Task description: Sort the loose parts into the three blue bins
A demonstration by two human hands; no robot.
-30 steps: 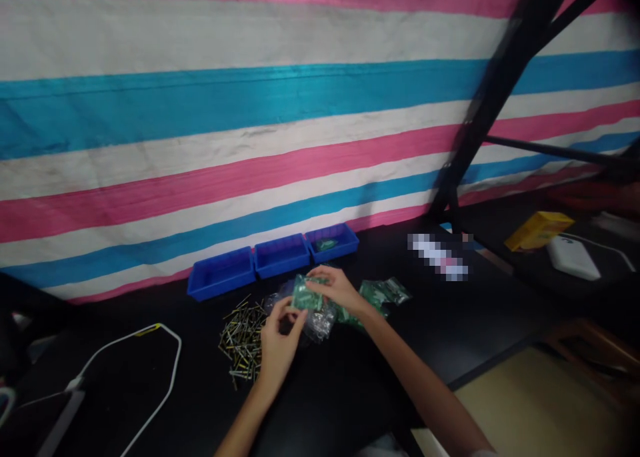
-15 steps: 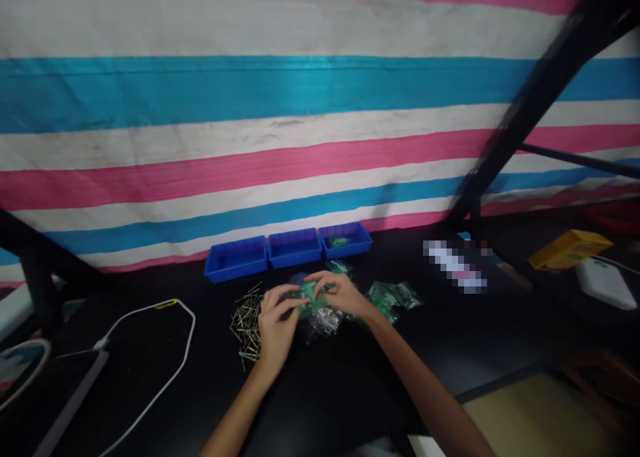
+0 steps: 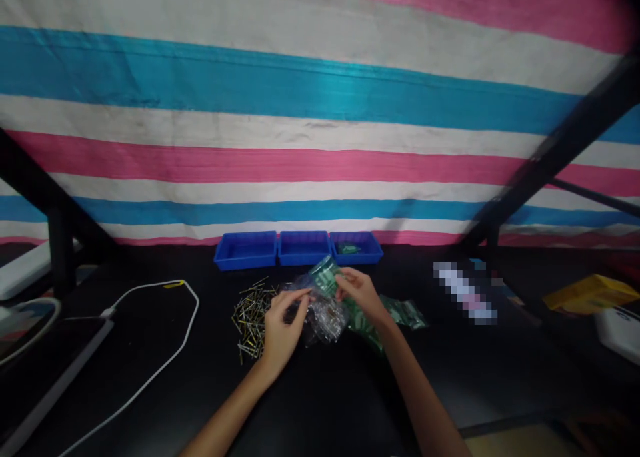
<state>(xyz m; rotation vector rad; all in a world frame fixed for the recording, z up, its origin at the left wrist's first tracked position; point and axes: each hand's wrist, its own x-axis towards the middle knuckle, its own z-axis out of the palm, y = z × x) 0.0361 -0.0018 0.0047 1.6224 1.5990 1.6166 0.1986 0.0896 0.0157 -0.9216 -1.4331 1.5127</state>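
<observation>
My right hand (image 3: 361, 296) pinches a small clear bag with green contents (image 3: 325, 276), held up just in front of the blue trays. My left hand (image 3: 286, 317) is to its left, thumb and fingertips close together over clear plastic bags (image 3: 327, 318); whether anything is between them is too small to tell. Left of that hand lies a pile of thin yellow and silver pins (image 3: 249, 316). More green bags (image 3: 407, 312) lie under and beyond my right wrist. Of three blue trays, the right one (image 3: 370, 254) holds a green bag.
The left blue tray (image 3: 246, 252) and middle blue tray (image 3: 304, 248) stand by the striped sheet (image 3: 300, 164). A white cable (image 3: 187, 337) loops at left beside a dark device (image 3: 55, 370). A yellow box (image 3: 590, 294) lies at right.
The green bag has moved up and away from my left hand, staying in my right hand. My left fingers have come off it. The view has tilted and shifted.
</observation>
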